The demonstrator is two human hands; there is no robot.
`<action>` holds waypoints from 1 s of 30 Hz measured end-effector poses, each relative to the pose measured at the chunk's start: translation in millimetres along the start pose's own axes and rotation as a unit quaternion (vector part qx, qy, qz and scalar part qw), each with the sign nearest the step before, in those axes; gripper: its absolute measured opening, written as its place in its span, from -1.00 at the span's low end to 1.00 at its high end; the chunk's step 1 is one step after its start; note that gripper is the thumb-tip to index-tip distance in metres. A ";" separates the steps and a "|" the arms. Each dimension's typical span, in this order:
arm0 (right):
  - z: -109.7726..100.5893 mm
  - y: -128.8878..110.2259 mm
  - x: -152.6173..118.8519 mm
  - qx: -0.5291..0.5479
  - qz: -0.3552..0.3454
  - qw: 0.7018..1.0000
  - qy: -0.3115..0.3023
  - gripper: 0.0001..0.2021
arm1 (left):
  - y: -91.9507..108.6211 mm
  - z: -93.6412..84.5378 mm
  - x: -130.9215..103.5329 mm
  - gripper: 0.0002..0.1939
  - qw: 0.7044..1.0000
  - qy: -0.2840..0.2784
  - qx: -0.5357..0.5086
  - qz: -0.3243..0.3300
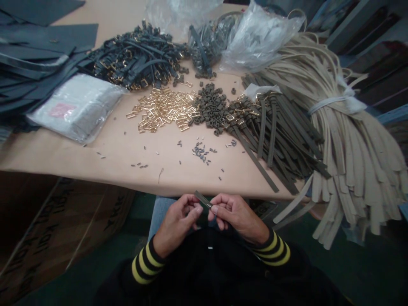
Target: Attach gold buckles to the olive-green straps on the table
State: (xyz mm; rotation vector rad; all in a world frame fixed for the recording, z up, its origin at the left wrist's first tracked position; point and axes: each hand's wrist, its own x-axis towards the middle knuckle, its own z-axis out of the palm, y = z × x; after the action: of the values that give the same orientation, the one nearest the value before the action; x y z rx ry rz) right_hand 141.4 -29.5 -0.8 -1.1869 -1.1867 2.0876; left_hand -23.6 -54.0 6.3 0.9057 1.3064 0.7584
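Note:
Just in front of the table's near edge, my two hands hold a short olive-brown strap (202,198) between them. My right hand (237,214) pinches the strap's right end between thumb and fingers, where a small bright metal bit shows. The fingers of my left hand (178,221) are curled around the other end, with the thumb below it. On the table beyond lie scattered small metal clips (200,152), a heap of gold buckles (165,108) and a pile of olive strap loops (209,106).
Olive straps with buckles (280,131) lie at right, beside a tied bundle of long beige strips (357,148). Black buckled straps (137,59) are heaped at the back. A plastic-wrapped white packet (79,106) sits at left. A cardboard box (70,225) stands below the table.

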 end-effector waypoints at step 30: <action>-7.2 -1.3 5.8 -0.144 0.046 0.988 -0.041 -0.80 | -3.5 9.2 9.2 -0.61 0.996 0.036 -0.066 -0.051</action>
State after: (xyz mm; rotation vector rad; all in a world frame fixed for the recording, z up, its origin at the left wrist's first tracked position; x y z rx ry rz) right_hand 144.5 -21.4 -4.2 -1.3151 -1.5411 2.0998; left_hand -13.4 -48.7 -0.8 0.7064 1.3383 0.7943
